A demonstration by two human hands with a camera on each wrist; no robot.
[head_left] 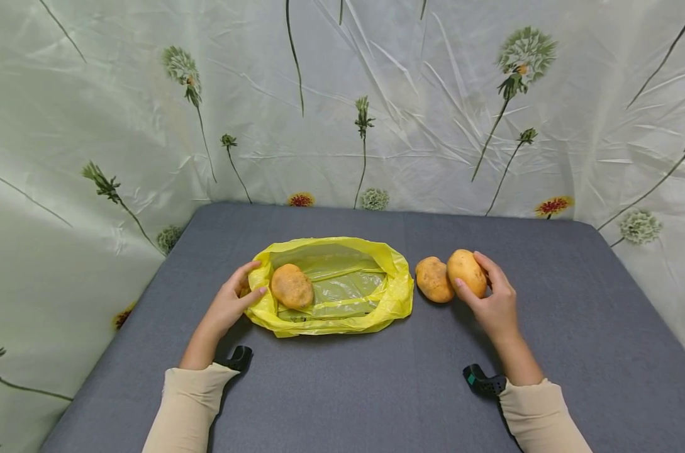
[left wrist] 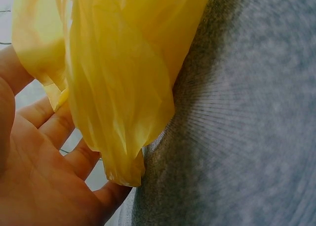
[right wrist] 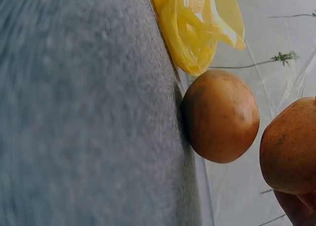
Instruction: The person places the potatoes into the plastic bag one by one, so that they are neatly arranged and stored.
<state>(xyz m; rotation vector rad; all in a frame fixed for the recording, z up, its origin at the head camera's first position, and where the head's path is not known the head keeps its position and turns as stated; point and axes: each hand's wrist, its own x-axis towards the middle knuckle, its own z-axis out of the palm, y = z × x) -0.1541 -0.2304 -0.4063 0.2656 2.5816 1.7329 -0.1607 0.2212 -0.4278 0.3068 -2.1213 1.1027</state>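
A yellow plastic bag [head_left: 399, 296] lies with its mouth spread wide on the table, one potato [head_left: 292, 287] inside at the left. My left hand [head_left: 229, 302] holds the bag's left rim between thumb and fingers; in the left wrist view, folds of the bag [left wrist: 118, 77] hide part of the fingers. To the right of the bag, my right hand [head_left: 496, 307] grips a potato [head_left: 467, 273] between thumb and fingers. Another potato [head_left: 434, 280] rests on the table between that hand and the bag. In the right wrist view the gripped potato [right wrist: 291, 147] is raised off the surface.
A grey cloth-covered table [head_left: 353, 390] spreads beneath everything. Behind it and along its sides hangs a pale curtain [head_left: 319, 138] printed with flowers. Black wrist straps [head_left: 484, 380] are worn on both wrists, by the beige sleeves.
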